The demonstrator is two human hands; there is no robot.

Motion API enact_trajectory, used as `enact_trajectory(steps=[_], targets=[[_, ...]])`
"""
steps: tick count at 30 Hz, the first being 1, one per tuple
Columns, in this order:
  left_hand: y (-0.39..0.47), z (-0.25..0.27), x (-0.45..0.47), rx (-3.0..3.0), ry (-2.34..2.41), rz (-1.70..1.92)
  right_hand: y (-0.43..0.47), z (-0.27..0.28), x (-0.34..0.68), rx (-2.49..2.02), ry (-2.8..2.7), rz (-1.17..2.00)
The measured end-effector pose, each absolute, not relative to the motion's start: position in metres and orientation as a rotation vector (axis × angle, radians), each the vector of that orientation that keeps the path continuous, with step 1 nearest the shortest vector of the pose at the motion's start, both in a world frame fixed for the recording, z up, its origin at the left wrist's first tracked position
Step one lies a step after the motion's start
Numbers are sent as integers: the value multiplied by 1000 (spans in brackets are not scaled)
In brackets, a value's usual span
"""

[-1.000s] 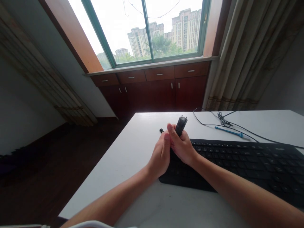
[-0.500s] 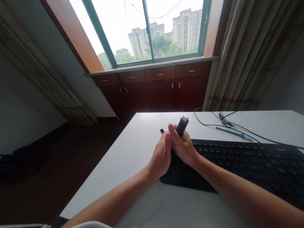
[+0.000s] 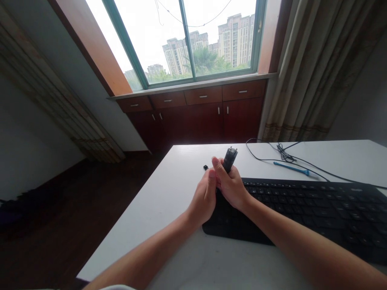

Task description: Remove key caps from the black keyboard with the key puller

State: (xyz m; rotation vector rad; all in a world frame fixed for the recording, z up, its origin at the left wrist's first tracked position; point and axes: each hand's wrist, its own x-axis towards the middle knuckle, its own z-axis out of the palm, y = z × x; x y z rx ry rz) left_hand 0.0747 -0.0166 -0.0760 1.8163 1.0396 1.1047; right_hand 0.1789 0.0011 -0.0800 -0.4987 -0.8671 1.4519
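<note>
My right hand (image 3: 231, 185) is wrapped round a dark stick-like tool (image 3: 230, 159), whose upper end rises out of the fist and carries small pale prongs. My left hand (image 3: 205, 195) presses against the right one, its fingers curled and its thumb pointing up. What lies inside the left hand is hidden. Both hands are over the left end of a black keyboard (image 3: 290, 199), which lies on the white table. Just beyond the left fingertips sits a small black piece (image 3: 206, 167), possibly a keycap; the hand partly covers what is around it.
Behind the keyboard lie a thin blue stick (image 3: 292, 167) with a wider end and a bundled black cable (image 3: 284, 153). The white table (image 3: 145, 217) ends at a slanting left edge. Past its far edge stand dark red cabinets (image 3: 193, 123) under a window.
The whole view has shifted slightly. Both hands keep the same hold and the dark tool stays in the right fist.
</note>
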Motion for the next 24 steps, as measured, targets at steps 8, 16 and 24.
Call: enact_trajectory(steps=[8, 16, 24], targets=[[-1, -70, 59, 1672, 889, 983, 6, -77, 179, -524, -801, 1384], [25, -53, 15, 2553, 821, 560, 4, -75, 182, -584, -792, 1351], [29, -46, 7, 2814, 668, 380, 2, -75, 181, -619, -835, 1373]])
